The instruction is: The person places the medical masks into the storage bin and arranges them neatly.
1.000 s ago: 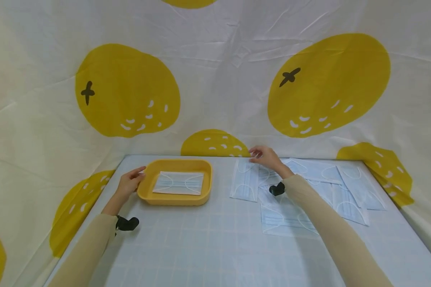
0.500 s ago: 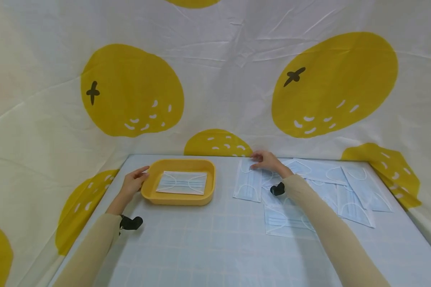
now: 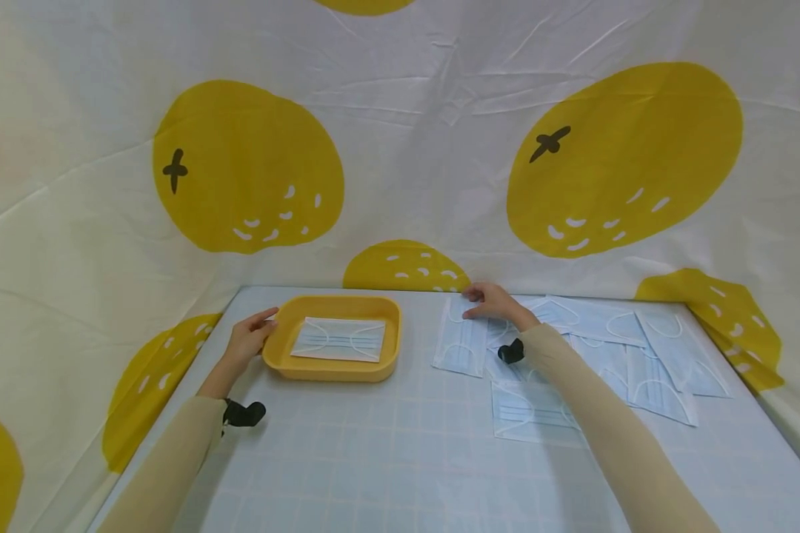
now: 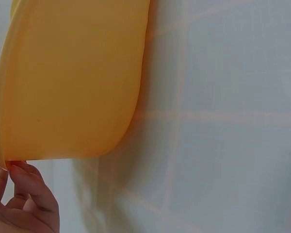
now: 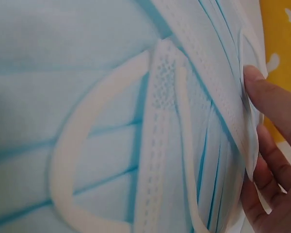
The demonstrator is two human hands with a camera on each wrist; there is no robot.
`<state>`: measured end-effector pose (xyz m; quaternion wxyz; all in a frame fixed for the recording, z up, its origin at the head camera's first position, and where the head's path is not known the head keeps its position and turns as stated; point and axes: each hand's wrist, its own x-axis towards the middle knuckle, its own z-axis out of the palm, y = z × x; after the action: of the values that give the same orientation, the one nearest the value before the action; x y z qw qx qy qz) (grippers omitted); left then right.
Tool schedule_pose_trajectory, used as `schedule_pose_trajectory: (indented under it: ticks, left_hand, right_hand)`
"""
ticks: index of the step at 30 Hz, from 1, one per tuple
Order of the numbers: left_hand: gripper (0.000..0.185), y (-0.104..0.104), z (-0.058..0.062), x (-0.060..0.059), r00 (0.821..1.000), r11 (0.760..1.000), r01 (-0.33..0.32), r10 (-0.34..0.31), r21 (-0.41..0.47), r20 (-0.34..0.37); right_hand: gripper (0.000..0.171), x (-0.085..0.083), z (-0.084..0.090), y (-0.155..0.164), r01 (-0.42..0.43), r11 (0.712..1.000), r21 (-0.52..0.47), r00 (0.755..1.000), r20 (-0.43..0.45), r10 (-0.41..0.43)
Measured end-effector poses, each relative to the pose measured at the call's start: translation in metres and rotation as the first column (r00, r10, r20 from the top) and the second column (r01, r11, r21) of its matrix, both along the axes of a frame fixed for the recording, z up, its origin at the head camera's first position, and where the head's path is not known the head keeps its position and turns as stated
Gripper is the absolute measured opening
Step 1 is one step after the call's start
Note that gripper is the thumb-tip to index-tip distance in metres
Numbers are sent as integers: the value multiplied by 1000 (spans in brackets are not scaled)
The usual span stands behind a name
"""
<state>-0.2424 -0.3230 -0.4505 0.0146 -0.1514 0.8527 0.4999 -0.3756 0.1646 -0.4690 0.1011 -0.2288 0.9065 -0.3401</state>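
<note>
My left hand (image 3: 247, 339) is at the left end of a yellow tray (image 3: 333, 374); in the left wrist view its thumb and fingers (image 4: 31, 187) pinch the tray's rim. Inside that tray lies one pale blue face mask (image 3: 338, 340) with white ear loops. Over at the back of the table, my right hand (image 3: 496, 303) is at the far end of another face mask (image 3: 458, 348), which lies lengthwise. The right wrist view has the thumb (image 5: 269, 97) on this mask's near face and the fingers behind its edge, pinching it.
Several more face masks (image 3: 600, 318) overlap on the table's right side, partly hidden by my right forearm. One mask (image 3: 530, 411) lies crosswise nearest me. A fruit-printed curtain (image 3: 427, 148) stands along the table's back edge. The tabletop (image 3: 360, 459) has a pale blue checked cover.
My right hand has come down from above the lengthwise mask's far end and taken its edge between thumb and fingers. The left hand stays at the tray. The head view has shifted slightly.
</note>
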Motion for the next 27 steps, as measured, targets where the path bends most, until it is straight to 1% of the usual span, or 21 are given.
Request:
schedule_pose_trajectory:
  ticks: [5, 9, 12, 17, 21, 27]
  left_hand:
    - [45, 1, -1, 0, 1000, 1000, 0, 0, -5, -13]
    - [45, 2, -2, 0, 1000, 1000, 7, -8, -19, -27]
    - [45, 1, -2, 0, 1000, 1000, 4, -5, -25, -29]
    - [45, 1, -3, 0, 999, 1000, 6, -7, -26, -32]
    - [45, 3, -2, 0, 999, 1000, 8, -8, -20, -39]
    - [45, 3, -1, 2, 999, 1000, -1, 0, -21, -34]
  right_hand:
    - [50, 0, 1, -3, 51, 997, 50, 999, 15, -51]
    - [51, -4, -1, -3, 102, 990, 102, 993, 53, -108]
    - [52, -5, -1, -4, 116, 986, 122, 988, 85, -127]
    - [51, -2, 3, -3, 113, 987, 114, 987, 98, -124]
    - [49, 1, 6, 0, 95, 991, 93, 991, 91, -103]
    - [43, 0, 10, 3, 53, 995, 82, 997, 51, -57]
